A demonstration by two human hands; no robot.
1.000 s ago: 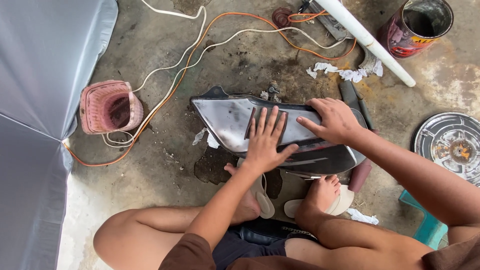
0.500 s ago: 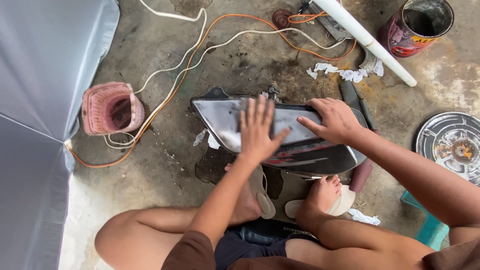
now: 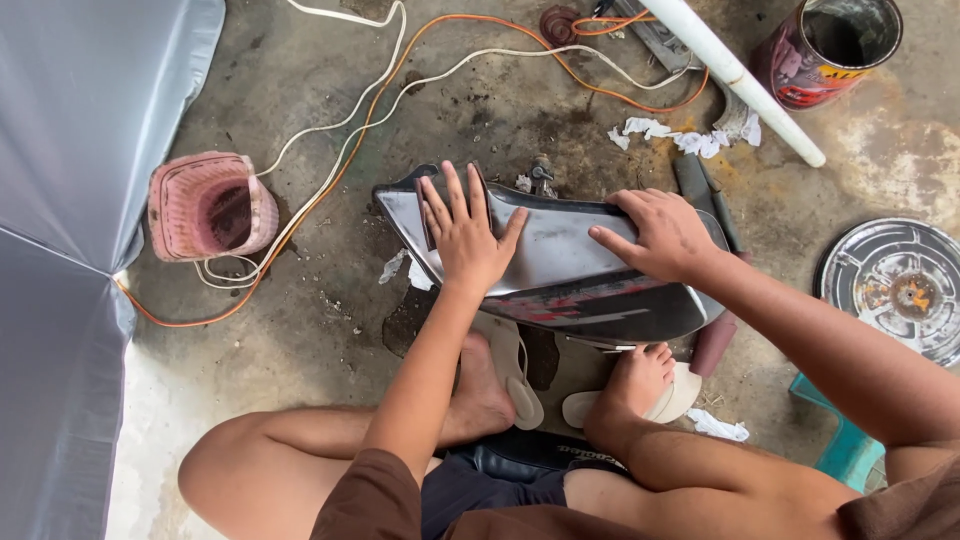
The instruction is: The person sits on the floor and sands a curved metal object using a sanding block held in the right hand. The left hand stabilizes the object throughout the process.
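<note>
A dark, glossy curved body panel (image 3: 570,285) with a sanded grey patch and red stripes lies on the concrete floor in front of my feet. My left hand (image 3: 462,235) presses flat on its left part, fingers spread; whether something lies under the palm I cannot tell. My right hand (image 3: 658,234) rests on the panel's upper right edge with fingers bent, steadying it. My bare feet in pale sandals (image 3: 520,385) sit just below the panel.
A pink woven basket (image 3: 208,205) stands at the left, with orange and white cables (image 3: 340,150) running past it. A white pipe (image 3: 735,75), a red paint can (image 3: 825,45), torn paper scraps (image 3: 680,138), a round metal cover (image 3: 900,285) and a teal stool (image 3: 840,445) lie to the right. Grey sheeting (image 3: 70,180) hangs at the left.
My left hand has slid from the panel's middle up and to the left over its surface. My right hand has stayed on the upper right edge.
</note>
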